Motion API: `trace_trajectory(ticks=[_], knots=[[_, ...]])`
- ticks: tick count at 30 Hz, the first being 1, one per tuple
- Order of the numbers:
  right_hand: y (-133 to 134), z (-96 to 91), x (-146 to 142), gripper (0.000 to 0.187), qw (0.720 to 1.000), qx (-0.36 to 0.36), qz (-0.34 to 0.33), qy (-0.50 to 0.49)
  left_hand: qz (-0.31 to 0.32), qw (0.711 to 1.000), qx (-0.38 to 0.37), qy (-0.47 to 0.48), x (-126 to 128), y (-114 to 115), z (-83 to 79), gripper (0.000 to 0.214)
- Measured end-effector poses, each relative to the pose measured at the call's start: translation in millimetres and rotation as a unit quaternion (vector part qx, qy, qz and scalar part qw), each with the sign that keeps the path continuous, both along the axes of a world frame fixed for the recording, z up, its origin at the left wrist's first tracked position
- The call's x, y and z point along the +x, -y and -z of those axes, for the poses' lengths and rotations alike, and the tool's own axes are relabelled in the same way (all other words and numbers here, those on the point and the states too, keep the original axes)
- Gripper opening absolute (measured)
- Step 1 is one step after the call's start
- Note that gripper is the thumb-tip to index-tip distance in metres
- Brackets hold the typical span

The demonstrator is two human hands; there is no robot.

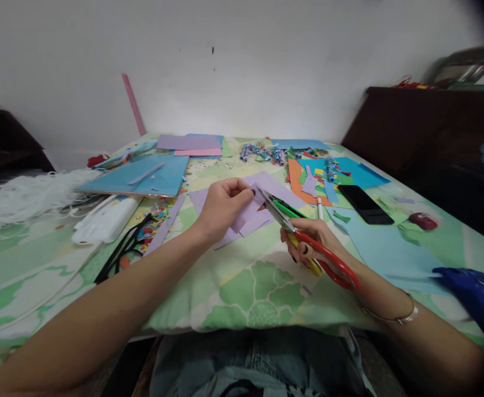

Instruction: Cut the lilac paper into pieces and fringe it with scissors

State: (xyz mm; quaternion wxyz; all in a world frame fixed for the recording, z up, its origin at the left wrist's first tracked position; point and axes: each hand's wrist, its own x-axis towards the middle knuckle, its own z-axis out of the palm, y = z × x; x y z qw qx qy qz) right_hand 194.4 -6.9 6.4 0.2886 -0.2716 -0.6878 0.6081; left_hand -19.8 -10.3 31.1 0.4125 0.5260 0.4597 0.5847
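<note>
My left hand (225,207) is closed in a pinch at the edge of a small lilac piece of paper (242,220), above larger lilac sheets (277,186) on the table. My right hand (308,240) grips scissors (328,256) with red and yellow handles. Their metal blades point up and left, with the tips close to my left fingertips. Whether the blades touch the paper is hard to tell. Just beyond the blades is a slim green and black object (288,208); its kind and whether my right hand holds it are unclear.
Coloured sheets (196,143), curled paper rolls (262,151) and scraps lie toward the wall. At left are a blue pack (142,173), a white power strip (107,219), black glasses (123,248) and white cord (30,196). A phone (365,204) and blue tool (469,292) are at right.
</note>
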Motion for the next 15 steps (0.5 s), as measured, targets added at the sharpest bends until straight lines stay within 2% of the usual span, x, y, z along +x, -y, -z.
trace_trajectory(ticks=[15], knots=[[4.1, -1.4, -2.2, 0.027, 0.999, -0.008, 0.052, 0.012, -0.001, 1.000, 0.009, 0.003, -2.2, -0.4, 1.5, 0.011]])
